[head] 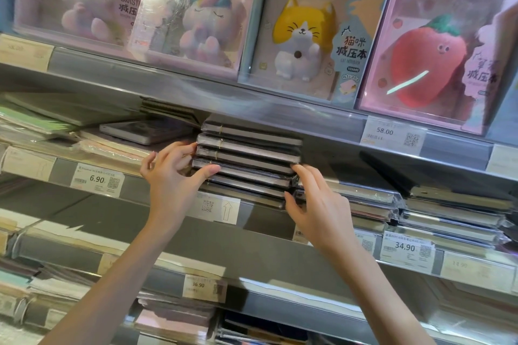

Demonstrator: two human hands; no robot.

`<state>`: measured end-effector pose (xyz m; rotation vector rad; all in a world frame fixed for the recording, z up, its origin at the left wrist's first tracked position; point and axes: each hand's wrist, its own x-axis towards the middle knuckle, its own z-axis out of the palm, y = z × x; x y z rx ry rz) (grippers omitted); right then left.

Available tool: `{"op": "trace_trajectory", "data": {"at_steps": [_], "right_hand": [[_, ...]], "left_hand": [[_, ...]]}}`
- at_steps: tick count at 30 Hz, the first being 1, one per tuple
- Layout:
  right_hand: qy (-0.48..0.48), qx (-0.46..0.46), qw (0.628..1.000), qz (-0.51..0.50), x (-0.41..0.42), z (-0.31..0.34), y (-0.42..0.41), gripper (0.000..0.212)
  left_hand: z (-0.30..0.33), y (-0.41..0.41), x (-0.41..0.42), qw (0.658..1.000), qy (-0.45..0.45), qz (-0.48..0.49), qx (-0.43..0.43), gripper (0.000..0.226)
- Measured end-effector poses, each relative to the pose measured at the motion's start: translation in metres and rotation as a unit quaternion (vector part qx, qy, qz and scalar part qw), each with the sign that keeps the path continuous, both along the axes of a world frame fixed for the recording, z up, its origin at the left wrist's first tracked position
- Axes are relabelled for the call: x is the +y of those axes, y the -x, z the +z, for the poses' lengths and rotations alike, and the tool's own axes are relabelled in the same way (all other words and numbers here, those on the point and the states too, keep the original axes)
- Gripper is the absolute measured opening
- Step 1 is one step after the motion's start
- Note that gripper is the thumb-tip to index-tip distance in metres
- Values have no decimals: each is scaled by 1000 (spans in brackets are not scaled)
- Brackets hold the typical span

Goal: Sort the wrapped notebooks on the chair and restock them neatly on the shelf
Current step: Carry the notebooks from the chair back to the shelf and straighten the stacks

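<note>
Strawberry box [445,45] cut off right; 6.90 tag's [96,179] small print unreadable.

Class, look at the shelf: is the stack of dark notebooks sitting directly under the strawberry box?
No. The stack of dark notebooks, steadied by the left hand and right hand, sits below the cat box, left of the strawberry box.
</note>
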<state>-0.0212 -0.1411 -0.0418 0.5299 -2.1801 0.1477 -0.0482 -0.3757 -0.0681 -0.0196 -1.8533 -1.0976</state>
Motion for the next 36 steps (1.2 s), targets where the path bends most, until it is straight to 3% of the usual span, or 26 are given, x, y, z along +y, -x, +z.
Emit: {"op": "trace_trajectory", "data": {"at_steps": [12,15,19,28,36], "right_hand": [[23,34,993,114,14,-6,-13,40],[12,46,996,80,13,-6,-15,47],[-16,27,999,36,15,-9,-11,54],[-30,27,999,6,8,-10,-11,57],[-28,34,999,-10,7,-9,-9,57]], "left_hand": [[-1,-10,4,1000,-7,-9,18,64],[4,-10,3,1000,3,-13,18,60],[10,-8,4,1000,-3,13,0,72],[27,-10,11,998,-27,52,-6,53],[30,-12,12,998,-24,57,-25,48]]}}
